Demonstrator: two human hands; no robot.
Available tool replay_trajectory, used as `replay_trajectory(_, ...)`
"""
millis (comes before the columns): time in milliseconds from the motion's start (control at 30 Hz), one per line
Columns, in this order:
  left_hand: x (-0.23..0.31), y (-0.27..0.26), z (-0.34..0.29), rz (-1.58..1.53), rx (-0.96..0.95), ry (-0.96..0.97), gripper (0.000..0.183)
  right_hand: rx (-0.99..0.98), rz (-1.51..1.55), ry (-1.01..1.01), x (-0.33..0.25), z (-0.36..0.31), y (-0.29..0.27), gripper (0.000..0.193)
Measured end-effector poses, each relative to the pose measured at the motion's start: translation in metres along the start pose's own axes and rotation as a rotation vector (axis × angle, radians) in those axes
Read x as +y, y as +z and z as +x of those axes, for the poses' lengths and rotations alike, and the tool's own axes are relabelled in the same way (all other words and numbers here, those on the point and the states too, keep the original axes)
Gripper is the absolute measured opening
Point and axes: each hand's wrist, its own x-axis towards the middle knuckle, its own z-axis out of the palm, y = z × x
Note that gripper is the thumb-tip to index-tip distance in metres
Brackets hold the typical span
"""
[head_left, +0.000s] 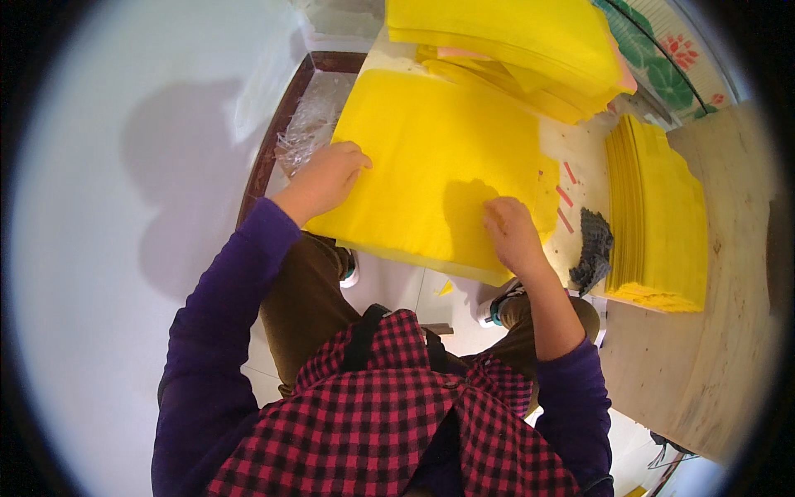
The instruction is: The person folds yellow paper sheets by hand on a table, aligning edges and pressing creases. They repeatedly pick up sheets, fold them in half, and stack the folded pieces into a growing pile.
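Head cam: yellow sheet point(431, 149) is flat in front of you on the pale table point(590, 157), far stack point(505, 33) behind it, right-hand stack point(672, 215) off to your R. L hand point(327, 176) at the sheet's L edge, fingers half-curled; R hand point(512, 236) by the near R corner, fingers loosely bent. Can't tell if either pinches the edge. Can't tell if it's 1 ply or several.

Progress, my read: laying out looks done, final handling of this pc isn't. Both stacks are neat-ish, but can't say which is finished vs. waiting.

Orientation: near edge faces you, slanting down to your R. Long axis prob. side to side; near square, fisheye bends it, so low conf.
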Motion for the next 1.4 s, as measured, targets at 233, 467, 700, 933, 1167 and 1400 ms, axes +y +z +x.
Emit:
replay_trajectory(233,-0.007,0.003,0.006,0.020,0.086,-0.045,0.017,0.130,0.113,0.085,0.010,0.015,-0.004,0.023)
replay_trajectory(467,-0.014,0.004,-0.011,0.009,0.068,0.032,0.019,0.085,0.069,0.004,0.017,-0.013,-0.004,0.022)
replay_trajectory(700,-0.032,-0.007,-0.009,-0.050,0.047,0.024,0.023,0.057,0.123,0.052,0.005,-0.019,-0.006,0.025)
replay_trajectory(933,-0.040,-0.006,-0.010,-0.096,0.080,-0.044,0.025,0.099,0.081,0.082,-0.001,-0.010,0.004,0.026)
replay_trajectory(1167,-0.045,-0.001,-0.019,-0.154,0.066,-0.096,0.027,0.063,0.133,0.013,-0.012,-0.022,0.004,0.027)
replay_trajectory(1400,-0.039,0.002,-0.029,-0.749,0.209,-0.418,0.036,0.413,0.810,0.410,0.017,-0.032,-0.018,0.049)
